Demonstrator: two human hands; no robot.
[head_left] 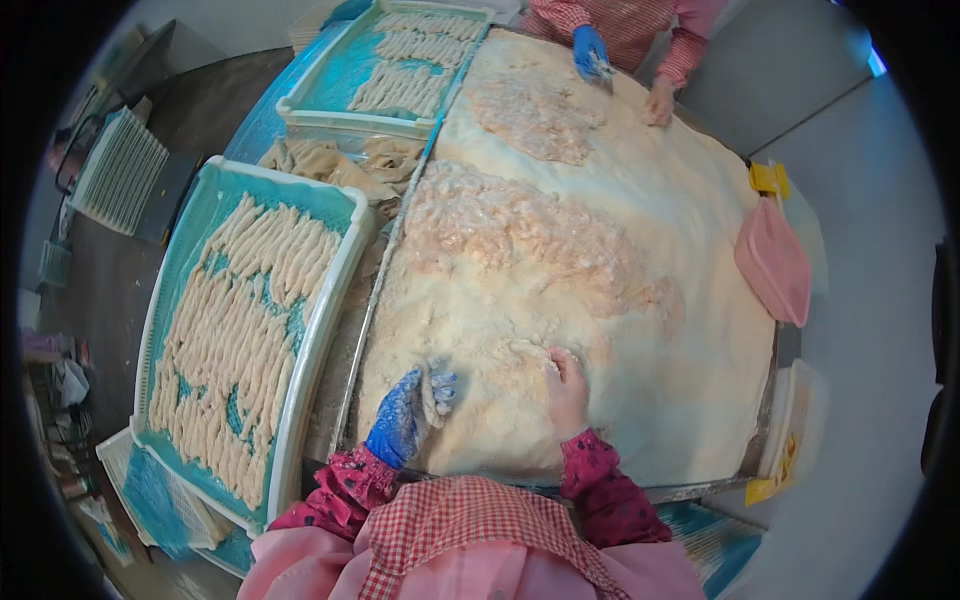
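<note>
My left hand (396,412), in a blue glove dusted with crumbs, is closed around a pale coated strip of what looks like raw meat (432,400). It hangs low over the near left part of the breading-covered table (690,400). To its right, my bare right hand (568,400) dips its curled fingers to the pale breading (480,350). What those fingers pinch, if anything, blends into the coating and cannot be made out. Beyond both hands, a wide heap of wet pinkish raw meat pieces (520,232) lies on the crumbs.
Left of the table stands a white-rimmed tray (350,225) holding rows of coated strips. A similar tray (283,108) sits farther back, with crumpled brown cloth (335,165) between them. A pink basket (772,262) hangs at the right edge. Across the table, a co-worker's gloved hand (590,52) works near another meat heap (535,115).
</note>
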